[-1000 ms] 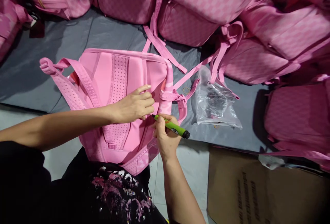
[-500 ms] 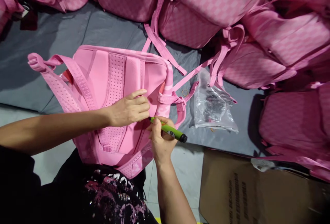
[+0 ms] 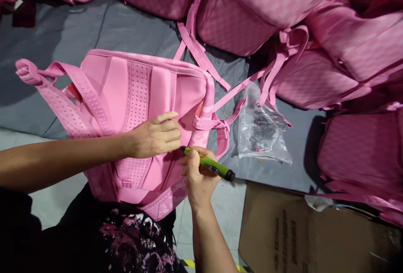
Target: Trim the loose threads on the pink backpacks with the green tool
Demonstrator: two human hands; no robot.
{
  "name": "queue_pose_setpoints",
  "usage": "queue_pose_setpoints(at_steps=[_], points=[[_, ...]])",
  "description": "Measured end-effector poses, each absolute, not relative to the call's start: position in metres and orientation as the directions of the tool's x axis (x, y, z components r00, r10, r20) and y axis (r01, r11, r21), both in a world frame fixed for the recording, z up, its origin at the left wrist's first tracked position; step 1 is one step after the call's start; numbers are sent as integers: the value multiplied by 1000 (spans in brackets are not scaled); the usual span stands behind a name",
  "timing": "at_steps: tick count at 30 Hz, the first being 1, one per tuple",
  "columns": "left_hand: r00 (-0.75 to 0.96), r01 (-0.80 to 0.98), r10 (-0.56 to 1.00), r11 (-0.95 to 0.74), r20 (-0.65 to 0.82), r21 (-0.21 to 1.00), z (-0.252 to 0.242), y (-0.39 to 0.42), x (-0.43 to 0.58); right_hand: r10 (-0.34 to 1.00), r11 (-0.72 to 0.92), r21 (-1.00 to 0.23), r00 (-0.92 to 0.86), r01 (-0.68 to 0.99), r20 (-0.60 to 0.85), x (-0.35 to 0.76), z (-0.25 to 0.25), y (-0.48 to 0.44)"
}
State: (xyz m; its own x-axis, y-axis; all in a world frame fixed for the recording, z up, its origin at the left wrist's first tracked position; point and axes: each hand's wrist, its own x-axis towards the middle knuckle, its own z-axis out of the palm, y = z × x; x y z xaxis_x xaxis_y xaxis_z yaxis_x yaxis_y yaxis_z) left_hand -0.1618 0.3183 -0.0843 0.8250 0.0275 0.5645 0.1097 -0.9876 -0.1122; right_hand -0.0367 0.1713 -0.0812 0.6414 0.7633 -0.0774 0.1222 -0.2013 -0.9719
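Note:
A pink backpack (image 3: 138, 97) lies with its padded back panel facing up, its lower edge against the person's lap. My left hand (image 3: 157, 136) rests on the panel with its fingers curled onto the fabric beside a seam; the fingertips are partly hidden. In my right hand (image 3: 201, 176) is a green pen-shaped tool (image 3: 214, 165) with black ends. Its thin dark tip points left at the panel, right beside the left fingers. Whether the tip touches the fabric I cannot tell.
Several pink checkered backpacks (image 3: 236, 17) line the far side and right of the grey-covered table (image 3: 126, 25). A clear plastic bag (image 3: 261, 134) lies right of the backpack, near loose straps (image 3: 201, 61). A cardboard box (image 3: 270, 227) stands at lower right.
The view has shifted slightly. The green tool's back end has swung a little down and to the right. Both hands stay at nearly the same spot on the backpack.

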Motion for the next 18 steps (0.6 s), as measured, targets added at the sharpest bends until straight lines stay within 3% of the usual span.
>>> queue_pose_setpoints(at_steps=[8, 13, 18], points=[[858, 110, 54, -991, 512, -79, -86, 321, -162, 806, -203, -971, 584, 123, -95, -32, -85, 175], [896, 30, 37, -999, 442, 23, -70, 318, -164, 810, -165, -955, 586, 246, 11, -41, -80, 176], [936, -50, -44, -999, 350, 8, -63, 342, -154, 787, -157, -915, 607, 372, 113, -39, -89, 184]])
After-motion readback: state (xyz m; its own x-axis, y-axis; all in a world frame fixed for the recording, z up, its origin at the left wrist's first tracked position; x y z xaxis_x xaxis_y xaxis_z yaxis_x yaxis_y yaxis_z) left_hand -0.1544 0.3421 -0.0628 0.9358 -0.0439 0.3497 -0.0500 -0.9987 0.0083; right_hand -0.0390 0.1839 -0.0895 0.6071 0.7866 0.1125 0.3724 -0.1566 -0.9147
